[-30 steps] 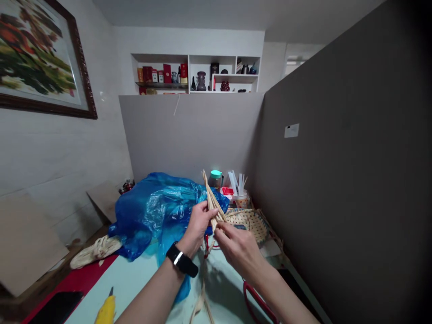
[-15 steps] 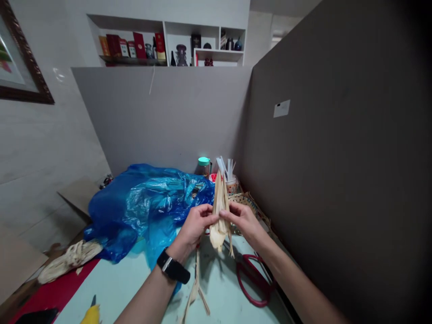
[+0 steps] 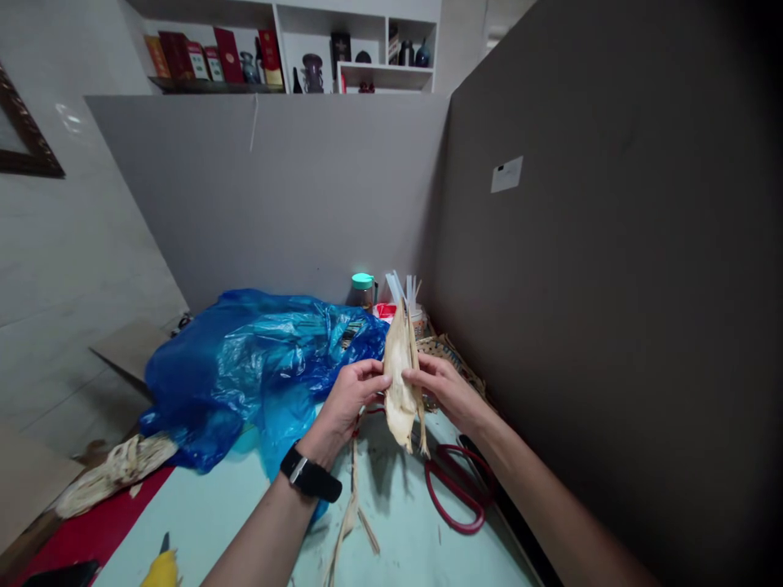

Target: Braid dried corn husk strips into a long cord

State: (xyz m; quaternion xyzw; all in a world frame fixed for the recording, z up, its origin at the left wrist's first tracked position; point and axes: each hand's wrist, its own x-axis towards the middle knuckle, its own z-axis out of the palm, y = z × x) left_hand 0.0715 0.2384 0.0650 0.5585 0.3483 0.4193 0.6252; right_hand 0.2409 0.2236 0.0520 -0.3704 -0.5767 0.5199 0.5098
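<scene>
Between both hands a pale, dry corn husk point(image 3: 398, 398) is held upright above the table, its pointed end up and its ragged end down. My left hand point(image 3: 356, 399), with a black watch point(image 3: 311, 475) on the wrist, pinches its left edge between thumb and fingers. On the other side my right hand point(image 3: 445, 391) grips the right edge, where a narrow folded strip hangs lower. Red-handled scissors point(image 3: 456, 493) lie on the table beneath my right forearm. A thin split husk strand point(image 3: 350, 509) hangs or lies below my left hand; its upper end is hidden.
A crumpled blue plastic bag point(image 3: 257, 367) covers the left of the pale green table point(image 3: 232, 509). A bundle of husks point(image 3: 119, 473) and a yellow-handled tool point(image 3: 161, 567) lie left. A woven basket point(image 3: 449, 350) and green-lidded jar point(image 3: 362, 287) stand behind. A grey partition point(image 3: 587, 269) rises at right.
The husk's face, pleated and narrow before, now shows flatter and broader on the left. Both hands keep their pinch. The whole view has shifted slightly, with the surroundings higher and further left.
</scene>
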